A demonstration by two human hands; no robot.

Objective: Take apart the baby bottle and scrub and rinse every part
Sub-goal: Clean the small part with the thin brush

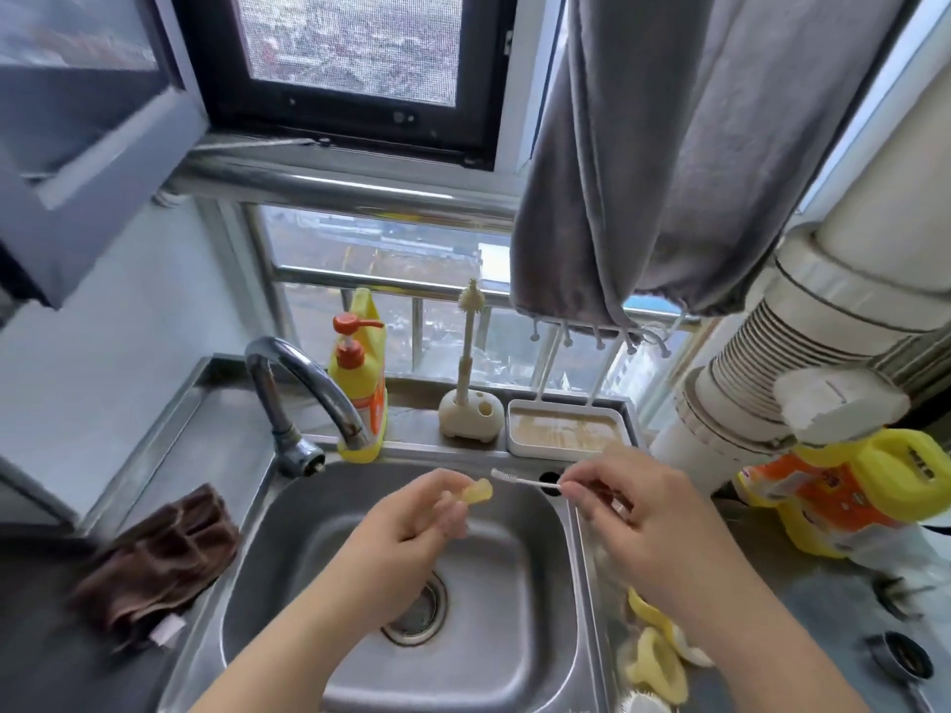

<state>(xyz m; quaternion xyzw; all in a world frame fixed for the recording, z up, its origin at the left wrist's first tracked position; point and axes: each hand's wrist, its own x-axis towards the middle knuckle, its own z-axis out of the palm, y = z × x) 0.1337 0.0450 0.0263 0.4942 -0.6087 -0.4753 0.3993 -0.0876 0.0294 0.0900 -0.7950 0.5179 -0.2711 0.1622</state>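
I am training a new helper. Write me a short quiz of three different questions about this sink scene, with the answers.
1. True or false: the right hand pinches a thin white brush.
2. What does the left hand hold? A) a small yellowish bottle part B) a sponge C) a cup
3. Fill in: the brown cloth lies to the ____ of the sink.

Key: 1 true; 2 A; 3 left.

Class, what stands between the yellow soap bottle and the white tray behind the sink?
The head view shows a cream brush holder with an upright bottle brush.
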